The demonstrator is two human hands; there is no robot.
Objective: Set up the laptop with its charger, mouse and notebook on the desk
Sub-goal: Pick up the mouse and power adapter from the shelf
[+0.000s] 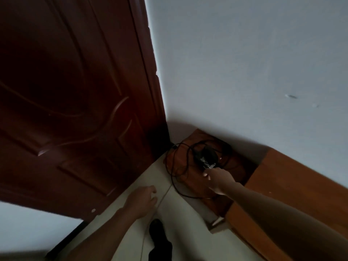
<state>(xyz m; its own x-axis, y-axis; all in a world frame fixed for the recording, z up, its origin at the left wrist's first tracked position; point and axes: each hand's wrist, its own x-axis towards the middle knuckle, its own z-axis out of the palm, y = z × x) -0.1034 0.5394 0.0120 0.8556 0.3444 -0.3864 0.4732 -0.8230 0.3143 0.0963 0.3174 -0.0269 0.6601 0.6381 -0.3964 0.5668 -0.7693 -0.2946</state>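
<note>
A black laptop charger [206,156] with a label on its brick lies on a low wooden stool [233,166] in the room's corner. Its black cable [174,174] loops over the stool's edge and hangs toward the floor. My right hand [216,178] reaches down to the brick, fingertips at its near end; whether they grip it cannot be told. My left hand [143,199] hovers over the pale floor to the left, fingers loosely curled, holding nothing. No laptop, mouse or notebook is in view.
A dark brown door [75,110] stands at the left, meeting the pale wall [244,72] at the corner. A taller wooden furniture piece [282,185] runs along the wall at the right. My dark-shod foot [158,234] is on the tiled floor below.
</note>
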